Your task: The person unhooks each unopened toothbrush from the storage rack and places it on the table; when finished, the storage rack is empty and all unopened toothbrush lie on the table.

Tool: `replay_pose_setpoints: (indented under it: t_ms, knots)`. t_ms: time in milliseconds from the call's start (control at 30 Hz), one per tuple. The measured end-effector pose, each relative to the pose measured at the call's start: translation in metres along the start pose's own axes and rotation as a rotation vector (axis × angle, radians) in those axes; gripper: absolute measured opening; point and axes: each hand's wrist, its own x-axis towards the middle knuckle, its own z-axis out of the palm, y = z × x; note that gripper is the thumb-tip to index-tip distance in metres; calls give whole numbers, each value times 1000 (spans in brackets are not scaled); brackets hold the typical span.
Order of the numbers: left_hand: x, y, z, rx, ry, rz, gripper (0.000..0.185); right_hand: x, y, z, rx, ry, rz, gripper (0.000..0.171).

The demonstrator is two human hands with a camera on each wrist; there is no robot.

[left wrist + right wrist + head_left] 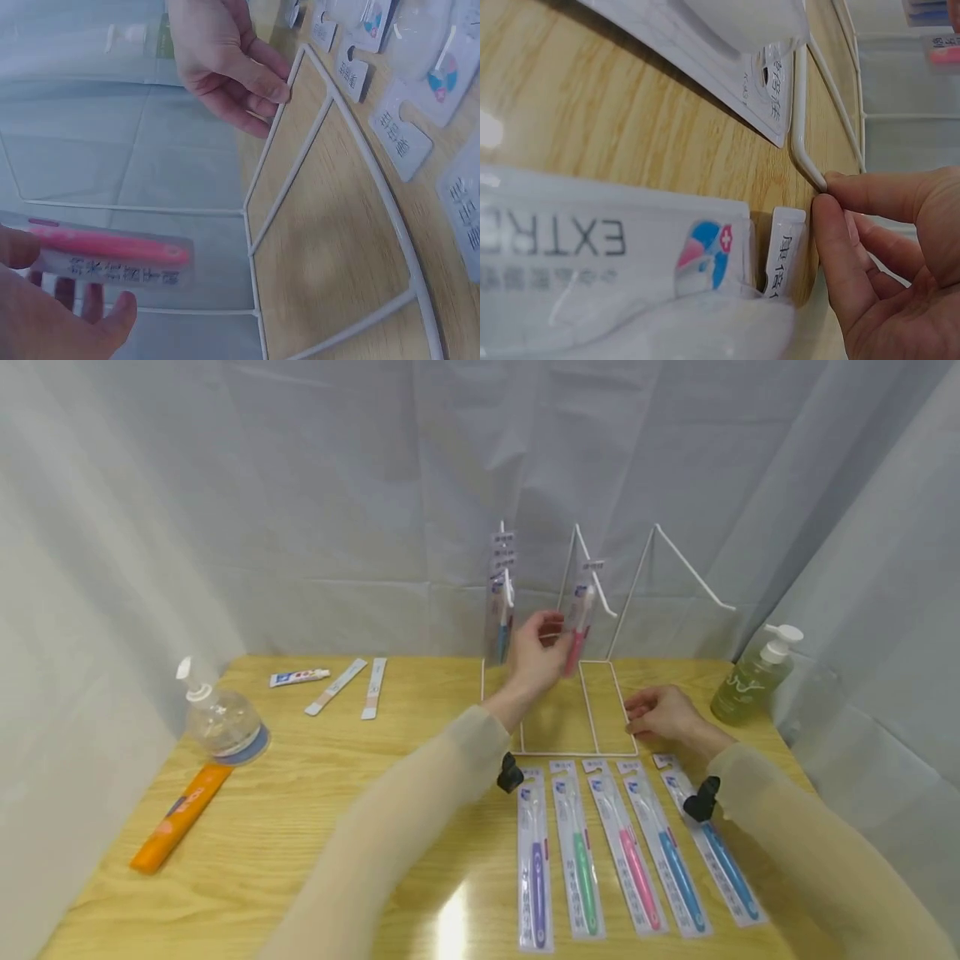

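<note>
A white wire rack (pixel 592 752) with three slanted hooks stands at the back of the table. My left hand (pixel 536 652) holds a packaged pink toothbrush (pixel 577 631) by its side, the thumb over the pack in the left wrist view. The top of that pack overlaps the middle hook (pixel 596 572). At the rack's right front corner, my right hand (pixel 663 718) pinches the base wire (pixel 802 142) between thumb and forefinger. Packaged toothbrushes with a blue handle (pixel 501 627) in front hang on the left hook. The right hook (pixel 697 568) carries nothing.
Several packaged toothbrushes, among them a purple one (pixel 537 893) and a green one (pixel 585 885), lie before the rack. A green pump bottle (pixel 750 681) stands right. Leftward are a clear pump bottle (pixel 225 722), an orange tube (pixel 182 818), a small toothpaste tube (pixel 298 677) and two sachets (pixel 373 689).
</note>
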Motion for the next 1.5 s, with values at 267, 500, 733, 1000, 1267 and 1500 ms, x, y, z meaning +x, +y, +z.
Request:
replay_pose_setpoints:
  t_ms: [267,500,733,1000,1267,1500]
  knots:
    - [1,8,8,56,0,61,22,1,-4,-1,22,-11,-10,52]
    - [-19,21,12,131,-156,155,22,1,-3,-3,9,-21,3,53]
    - [-71,0,-11,165,-362,94,25,1,1,-2,28,-28,-1,53]
    - [-135,-51,-76,114,-453,-169,30,1,5,1,16,-19,-7,52]
    - [-174,-73,-127,-81,-407,-488,35,-3,3,1,-9,3,-13,51]
    - [-187,-81,-138,-111,-386,-577,40,-3,0,0,-4,5,-15,52]
